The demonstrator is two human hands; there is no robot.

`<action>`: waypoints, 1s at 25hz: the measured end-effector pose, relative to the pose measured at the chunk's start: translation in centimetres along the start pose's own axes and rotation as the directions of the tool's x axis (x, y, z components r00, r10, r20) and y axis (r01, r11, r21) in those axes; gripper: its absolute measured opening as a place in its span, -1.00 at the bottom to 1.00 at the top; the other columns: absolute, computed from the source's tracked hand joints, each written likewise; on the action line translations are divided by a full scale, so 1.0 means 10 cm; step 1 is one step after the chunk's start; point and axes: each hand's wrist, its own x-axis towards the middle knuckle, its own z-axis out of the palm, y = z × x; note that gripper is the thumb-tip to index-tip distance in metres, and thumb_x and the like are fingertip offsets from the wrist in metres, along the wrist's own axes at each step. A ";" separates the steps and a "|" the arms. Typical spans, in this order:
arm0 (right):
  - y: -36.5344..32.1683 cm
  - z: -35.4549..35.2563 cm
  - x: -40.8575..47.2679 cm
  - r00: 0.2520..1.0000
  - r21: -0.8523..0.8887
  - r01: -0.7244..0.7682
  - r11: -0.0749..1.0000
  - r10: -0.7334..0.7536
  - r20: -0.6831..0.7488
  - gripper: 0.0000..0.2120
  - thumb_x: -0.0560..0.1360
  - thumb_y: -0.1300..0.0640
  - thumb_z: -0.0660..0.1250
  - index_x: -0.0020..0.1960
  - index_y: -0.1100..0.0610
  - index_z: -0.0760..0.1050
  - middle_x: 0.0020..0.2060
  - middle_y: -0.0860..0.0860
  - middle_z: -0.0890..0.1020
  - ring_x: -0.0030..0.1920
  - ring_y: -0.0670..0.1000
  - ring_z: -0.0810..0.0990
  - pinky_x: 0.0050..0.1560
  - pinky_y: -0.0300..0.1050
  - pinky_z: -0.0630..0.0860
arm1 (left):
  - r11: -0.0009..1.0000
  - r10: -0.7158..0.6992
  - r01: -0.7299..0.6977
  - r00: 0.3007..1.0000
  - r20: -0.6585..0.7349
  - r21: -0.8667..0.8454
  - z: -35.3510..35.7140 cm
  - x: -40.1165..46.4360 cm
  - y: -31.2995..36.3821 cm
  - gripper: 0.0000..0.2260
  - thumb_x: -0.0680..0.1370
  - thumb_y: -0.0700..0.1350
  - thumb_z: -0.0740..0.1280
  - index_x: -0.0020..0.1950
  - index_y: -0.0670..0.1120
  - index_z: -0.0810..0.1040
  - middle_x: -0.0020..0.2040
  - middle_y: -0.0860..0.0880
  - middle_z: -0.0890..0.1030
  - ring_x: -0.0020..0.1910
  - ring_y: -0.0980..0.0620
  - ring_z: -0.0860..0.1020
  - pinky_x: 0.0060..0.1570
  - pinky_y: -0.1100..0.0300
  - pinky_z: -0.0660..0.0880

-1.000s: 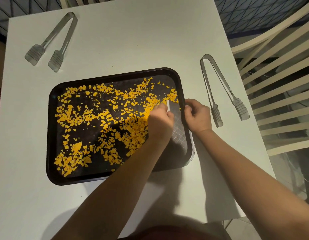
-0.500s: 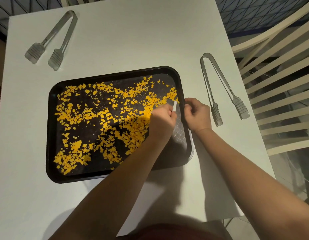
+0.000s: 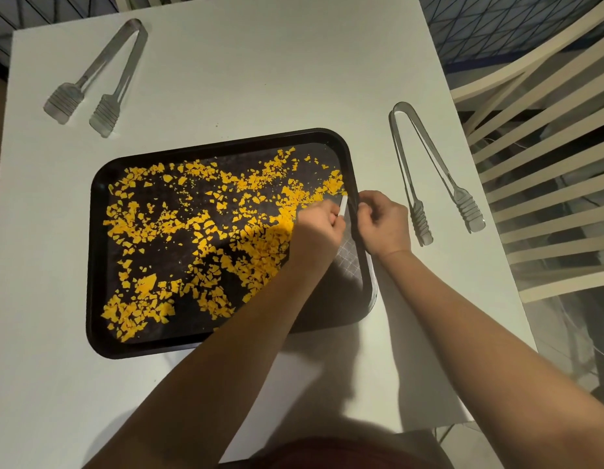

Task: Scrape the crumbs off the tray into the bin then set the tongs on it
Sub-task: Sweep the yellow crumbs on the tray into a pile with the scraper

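A black tray [image 3: 97, 252] lies on the white table, strewn with several yellow crumbs [image 3: 192, 228]. My left hand [image 3: 319, 228] is over the tray's right part and grips a small white scraper [image 3: 343, 206] whose tip sticks up near the right rim. My right hand [image 3: 383, 223] pinches the tray's right rim. One pair of metal tongs [image 3: 432, 170] lies just right of the tray. A second pair of tongs [image 3: 97, 76] lies at the table's far left corner. No bin is in view.
A cream slatted chair [image 3: 544, 157] stands close to the table's right edge. The white table [image 3: 260, 72] has bare surface beyond the tray. My forearms cross the table's near edge.
My left hand with the scraper has shifted slightly right toward the tray's rim. My right hand keeps its hold on the rim. The crumbs look much the same.
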 end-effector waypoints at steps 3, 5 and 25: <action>0.01 0.01 0.01 1.000 0.016 -0.001 1.000 0.001 -0.018 -0.67 0.42 0.10 0.14 0.03 0.20 0.58 -0.25 0.13 0.62 -0.28 0.06 0.54 -0.20 -0.20 0.44 | 0.986 -0.162 0.158 0.983 0.082 0.052 0.01 0.21 -0.03 -0.85 0.52 -0.22 0.26 -0.01 -0.26 0.56 -0.13 -0.20 0.58 -0.18 -0.06 0.49 -0.19 0.20 0.35; 0.01 0.01 0.01 1.000 0.026 -0.011 1.000 0.012 -0.018 -0.67 0.41 0.10 0.13 0.03 0.19 0.58 -0.27 0.11 0.61 -0.30 0.05 0.53 -0.20 -0.21 0.44 | 0.980 -0.187 0.185 0.982 0.014 0.073 0.00 0.20 -0.09 -0.84 0.52 -0.23 0.24 0.00 -0.28 0.55 -0.11 -0.21 0.58 -0.13 -0.10 0.52 -0.22 0.29 0.29; 0.04 0.02 0.03 0.999 0.023 -0.027 0.999 0.028 -0.022 -0.72 0.43 0.11 0.17 0.00 0.18 0.58 -0.26 0.14 0.62 -0.29 0.06 0.54 -0.22 -0.22 0.44 | 0.991 -0.132 0.131 0.991 -0.028 -0.023 0.05 0.13 0.03 -0.87 0.50 -0.24 0.28 -0.06 -0.28 0.57 -0.20 -0.19 0.59 -0.21 -0.09 0.54 -0.20 0.07 0.49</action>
